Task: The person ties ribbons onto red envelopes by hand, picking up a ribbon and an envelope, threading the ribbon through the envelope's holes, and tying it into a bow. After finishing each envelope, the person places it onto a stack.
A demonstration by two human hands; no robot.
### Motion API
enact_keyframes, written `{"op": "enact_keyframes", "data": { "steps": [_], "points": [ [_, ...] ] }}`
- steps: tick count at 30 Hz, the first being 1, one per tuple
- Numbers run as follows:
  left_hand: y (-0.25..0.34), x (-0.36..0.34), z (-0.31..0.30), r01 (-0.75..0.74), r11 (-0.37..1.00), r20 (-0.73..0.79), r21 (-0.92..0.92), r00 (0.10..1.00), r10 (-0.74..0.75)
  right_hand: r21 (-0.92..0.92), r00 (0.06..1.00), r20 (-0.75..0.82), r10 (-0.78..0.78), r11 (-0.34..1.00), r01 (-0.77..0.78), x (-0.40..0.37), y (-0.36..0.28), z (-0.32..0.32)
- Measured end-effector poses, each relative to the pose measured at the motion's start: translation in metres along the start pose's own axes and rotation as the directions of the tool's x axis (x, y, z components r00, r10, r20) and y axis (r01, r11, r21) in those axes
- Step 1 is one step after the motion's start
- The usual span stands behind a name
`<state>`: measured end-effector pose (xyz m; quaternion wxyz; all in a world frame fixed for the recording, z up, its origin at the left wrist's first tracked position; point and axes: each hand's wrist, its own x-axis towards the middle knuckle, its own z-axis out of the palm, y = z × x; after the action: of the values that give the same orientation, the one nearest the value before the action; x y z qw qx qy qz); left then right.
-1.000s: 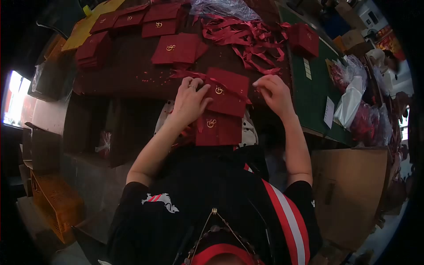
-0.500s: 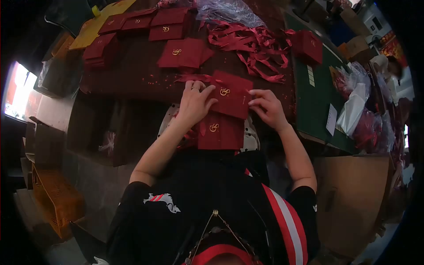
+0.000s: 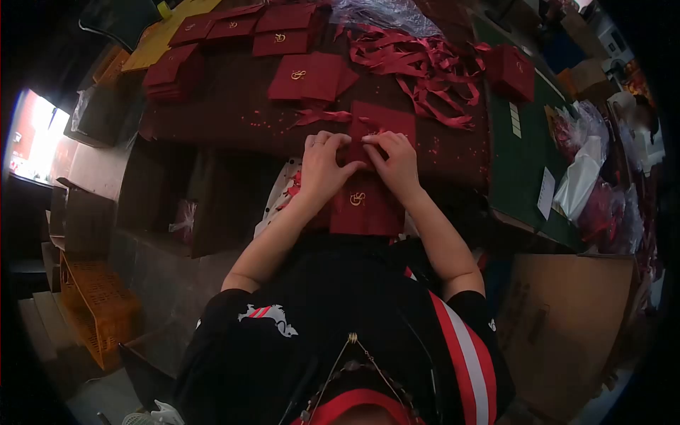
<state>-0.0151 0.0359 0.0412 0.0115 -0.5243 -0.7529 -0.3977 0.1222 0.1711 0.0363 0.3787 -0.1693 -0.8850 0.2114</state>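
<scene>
A dark red paper bag [image 3: 386, 117] lies flat at the table's near edge, its middle covered by my hands. My left hand [image 3: 326, 164] rests at its left side, fingers bent and thumb on the bag. Close beside it, my right hand [image 3: 394, 161] pinches over the bag's middle; what lies between the fingertips is too small to make out. Nearer my body lies another dark red bag [image 3: 368, 212] with a gold emblem. Beyond my left hand is a short piece of red ribbon [image 3: 322, 115].
Several stacked red bags [image 3: 304, 76] stand farther back on the dark table. A tangle of red ribbons [image 3: 432, 64] lies to their right, below clear plastic [image 3: 389, 15]. On the right is a green surface [image 3: 513, 170] with plastic-wrapped goods; an orange crate [image 3: 99, 304] stands at lower left.
My right hand has left the bag's right edge and moved left to its middle, near my left hand. The gold emblem on that bag is now covered. The view has shifted slightly.
</scene>
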Motion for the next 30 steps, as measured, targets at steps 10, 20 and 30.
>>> {"op": "enact_keyframes", "data": {
  "steps": [10, 20, 30],
  "points": [
    [0.001, -0.001, 0.004, 0.114, 0.985, 0.059, -0.128, 0.993, -0.107, -0.029, 0.996, 0.065, -0.069, 0.997, 0.071, -0.001, -0.005, -0.002],
    [-0.003, -0.002, 0.009, 0.053, 0.977, 0.04, -0.206, 0.998, -0.046, -0.05, 0.99, 0.111, -0.09, 0.994, 0.096, -0.003, -0.007, 0.005],
    [-0.013, -0.001, 0.019, 0.049, 0.962, -0.012, -0.268, 0.998, -0.055, -0.014, 0.989, 0.1, -0.108, 0.994, 0.11, 0.001, -0.011, 0.006]
  ]
}}
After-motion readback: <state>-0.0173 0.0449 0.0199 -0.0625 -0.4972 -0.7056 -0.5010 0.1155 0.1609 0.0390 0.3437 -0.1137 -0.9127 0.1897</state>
